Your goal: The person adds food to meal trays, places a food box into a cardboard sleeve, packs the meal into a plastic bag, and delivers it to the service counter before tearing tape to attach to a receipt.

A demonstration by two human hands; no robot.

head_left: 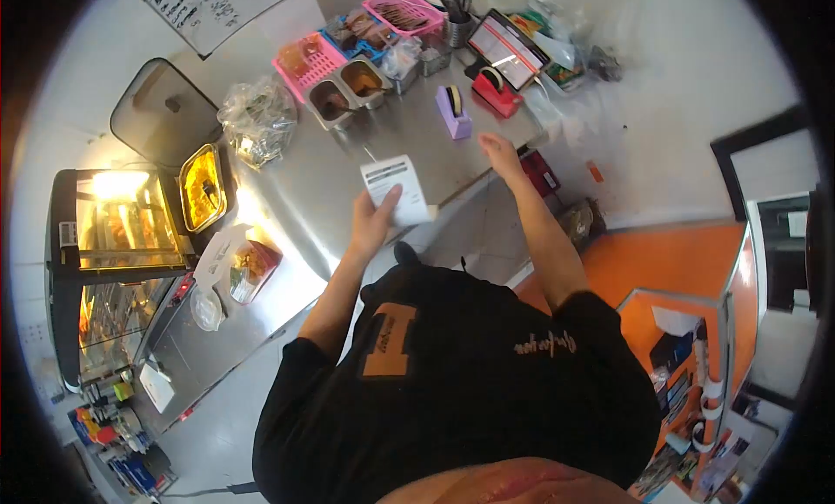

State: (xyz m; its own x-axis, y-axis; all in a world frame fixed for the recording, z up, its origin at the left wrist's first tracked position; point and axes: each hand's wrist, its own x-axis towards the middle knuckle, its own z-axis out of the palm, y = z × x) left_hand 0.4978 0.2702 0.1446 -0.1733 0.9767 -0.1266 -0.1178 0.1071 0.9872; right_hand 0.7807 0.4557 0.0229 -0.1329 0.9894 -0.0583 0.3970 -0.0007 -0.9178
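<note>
A white printed paper slip is held in my left hand, the thumb lying on its face, above the front edge of the steel counter. My right hand is raised near the counter's right end with its fingers curled together; whether anything small is between them cannot be made out. Just beyond it stand a purple tape dispenser and a red tape dispenser. Neither dispenser is visibly touched by my right hand.
The steel counter carries two sauce containers, pink baskets, a tablet and a plastic bag. Left are a lit display case, a yellow food tray and a food box. Orange shelving stands right.
</note>
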